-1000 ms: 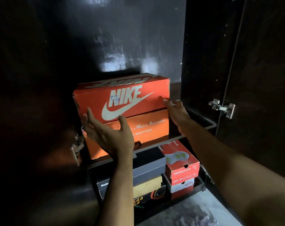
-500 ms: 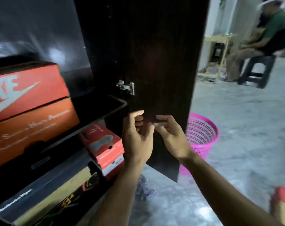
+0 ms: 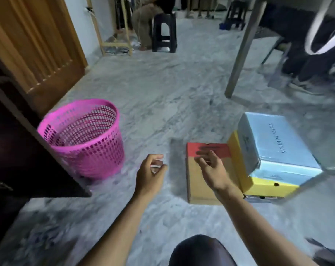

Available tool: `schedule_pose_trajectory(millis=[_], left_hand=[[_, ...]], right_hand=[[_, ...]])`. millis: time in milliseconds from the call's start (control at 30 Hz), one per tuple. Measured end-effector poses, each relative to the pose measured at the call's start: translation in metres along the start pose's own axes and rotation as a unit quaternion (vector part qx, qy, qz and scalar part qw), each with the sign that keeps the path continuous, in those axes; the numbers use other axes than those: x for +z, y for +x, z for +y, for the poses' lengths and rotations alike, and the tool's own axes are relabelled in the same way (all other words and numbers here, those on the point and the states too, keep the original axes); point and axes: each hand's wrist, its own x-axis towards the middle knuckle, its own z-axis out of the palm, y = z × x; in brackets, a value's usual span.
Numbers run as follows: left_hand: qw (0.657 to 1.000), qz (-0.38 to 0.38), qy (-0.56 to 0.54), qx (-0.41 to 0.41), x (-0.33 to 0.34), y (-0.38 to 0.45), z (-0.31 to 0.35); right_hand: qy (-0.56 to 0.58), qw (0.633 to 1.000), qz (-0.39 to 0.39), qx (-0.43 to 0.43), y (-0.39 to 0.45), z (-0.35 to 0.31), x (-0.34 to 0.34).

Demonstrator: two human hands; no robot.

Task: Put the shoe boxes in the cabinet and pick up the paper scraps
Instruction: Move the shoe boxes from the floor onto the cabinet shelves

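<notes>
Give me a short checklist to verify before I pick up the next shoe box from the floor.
1. Both hands free: left hand and right hand hold nothing, fingers loosely curled: ok.
2. Nearest box within reach: the brown and red box lies flat just under the right hand: ok.
3. Nothing rests on that box: ok.
4. Other boxes stable: the light blue box sits on the yellow box, slightly askew: cannot tell.
5. Floor path past the pink basket to the cabinet: ok.
6. Paper scraps located: cannot tell.
</notes>
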Motion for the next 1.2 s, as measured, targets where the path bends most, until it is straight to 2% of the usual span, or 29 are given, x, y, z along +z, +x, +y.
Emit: schedule_pose_trajectory(millis=[133, 233, 367, 433, 533, 600, 733, 933, 1100, 1200], left_hand=[[0.986, -0.091, -0.023, -0.136, 0.085, 0.015, -0.041], [0.967, -0.133, -0.011, -0.216, 0.133, 0.021, -0.074], [0.960, -0.118, 0.009, -0.254, 0.171, 0.021, -0.097], [0.961, -0.099, 0.039, -0.256, 0.183, 0.027, -0.113], [0.951, -0.107, 0.010, -0.289, 0.196, 0.032, -0.131], [0.948, -0.100, -0.034, -0.302, 0.198, 0.027, -0.131], [0.952, -0.036, -0.087, -0.293, 0.183, 0.015, -0.139], [0.935, 0.020, -0.203, -0.289, 0.151, 0.009, -0.151], [0.940, 0.100, -0.187, -0.267, 0.116, 0.011, -0.145], [0.939, 0.109, -0.197, -0.259, 0.076, 0.003, -0.135]], right_hand=[[-0.009, 0.986, 0.067, 0.151, 0.014, 0.091, -0.033], [-0.011, 0.974, 0.099, 0.202, 0.015, 0.157, -0.043], [-0.027, 0.962, 0.151, 0.227, 0.019, 0.204, -0.046], [-0.029, 0.958, 0.163, 0.236, 0.018, 0.199, -0.047], [-0.031, 0.951, 0.176, 0.252, 0.019, 0.200, -0.046], [-0.028, 0.949, 0.179, 0.257, 0.018, 0.205, -0.044], [-0.022, 0.950, 0.160, 0.269, 0.011, 0.216, -0.039], [0.006, 0.951, 0.145, 0.273, 0.001, 0.213, -0.030], [0.046, 0.966, 0.101, 0.235, -0.009, 0.193, -0.019], [0.087, 0.957, 0.121, 0.249, 0.001, 0.183, -0.020]])
